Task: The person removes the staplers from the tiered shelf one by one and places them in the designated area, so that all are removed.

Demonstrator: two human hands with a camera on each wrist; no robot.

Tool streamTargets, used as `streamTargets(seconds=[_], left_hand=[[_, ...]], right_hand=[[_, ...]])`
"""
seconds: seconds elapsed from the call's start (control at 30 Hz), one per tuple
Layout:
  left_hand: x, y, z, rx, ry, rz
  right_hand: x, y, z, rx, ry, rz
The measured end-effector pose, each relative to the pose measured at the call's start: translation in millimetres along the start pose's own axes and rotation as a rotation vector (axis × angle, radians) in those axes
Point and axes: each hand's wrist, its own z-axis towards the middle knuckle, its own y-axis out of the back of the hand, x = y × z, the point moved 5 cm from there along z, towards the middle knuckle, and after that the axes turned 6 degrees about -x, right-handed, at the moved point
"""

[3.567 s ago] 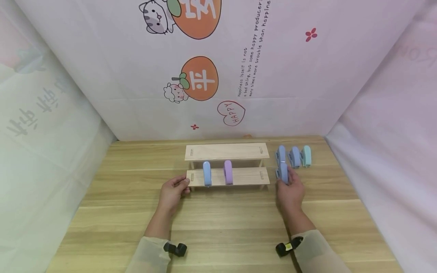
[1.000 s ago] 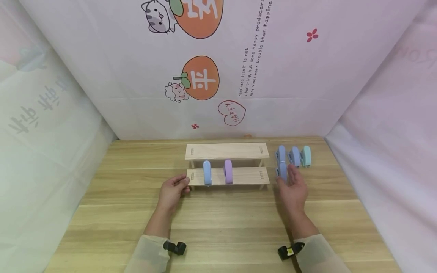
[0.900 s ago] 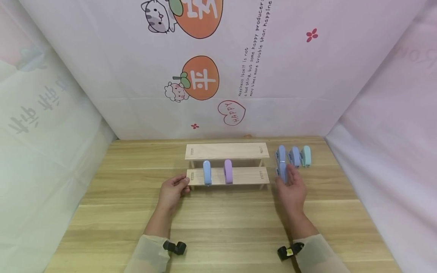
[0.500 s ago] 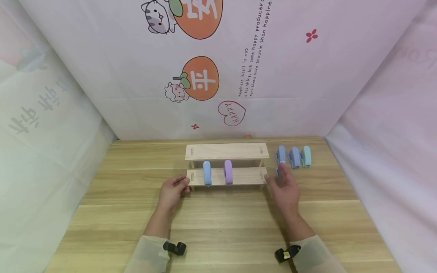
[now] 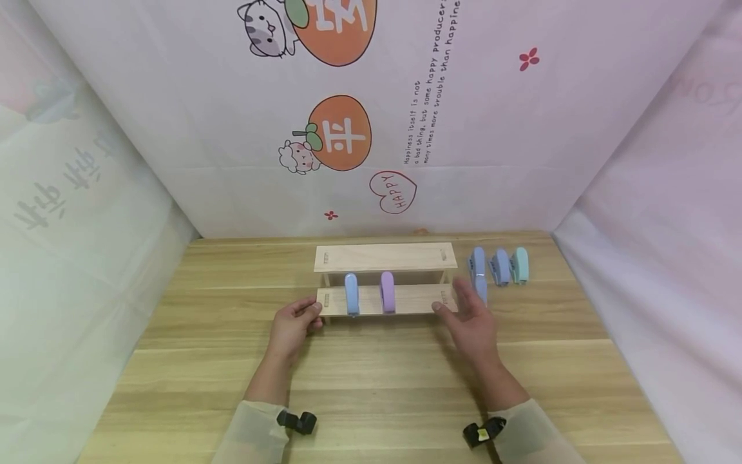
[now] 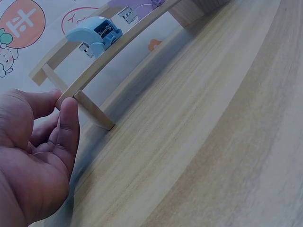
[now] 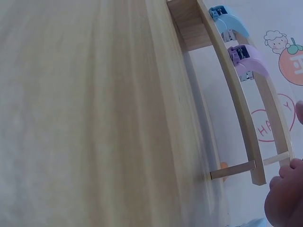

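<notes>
A light-blue stapler [image 5: 351, 294] and a purple stapler [image 5: 388, 292] stand on the lower tier of a two-tier wooden rack [image 5: 414, 299]. My left hand [image 5: 294, 325] pinches the left end of that lower board between thumb and fingers; the left wrist view shows the board's corner [image 6: 65, 99] in the pinch. My right hand [image 5: 475, 328] is at the right end of the lower tier, fingers extended and thumb apart, overlapping the board's edge in the head view. Between its thumb and fingers no stapler shows. Only part of it appears at the right wrist view's edge.
Right of the rack, two blue staplers [image 5: 477, 261] stand end to end, the nearer partly hidden by my right hand. A grey-blue stapler [image 5: 500, 267] and a mint-green stapler [image 5: 520, 265] stand farther right. A printed white cloth [image 5: 475, 161] rises behind the table.
My right hand has let go of the nearer blue stapler and moved left to the rack's right end. My left hand, the rack and the staplers on it stay put.
</notes>
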Motion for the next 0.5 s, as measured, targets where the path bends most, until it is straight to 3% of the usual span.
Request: streamTargets(seconds=[0.33, 0.5], left_hand=[[1.2, -0.3, 2.0, 0.007, 0.005, 0.005], [1.3, -0.3, 1.7, 0.004, 0.006, 0.004]], right_hand=[[5, -15, -6.6, 0.09, 0.079, -0.026], [11, -26, -11.4, 0.124, 0.055, -0.012]])
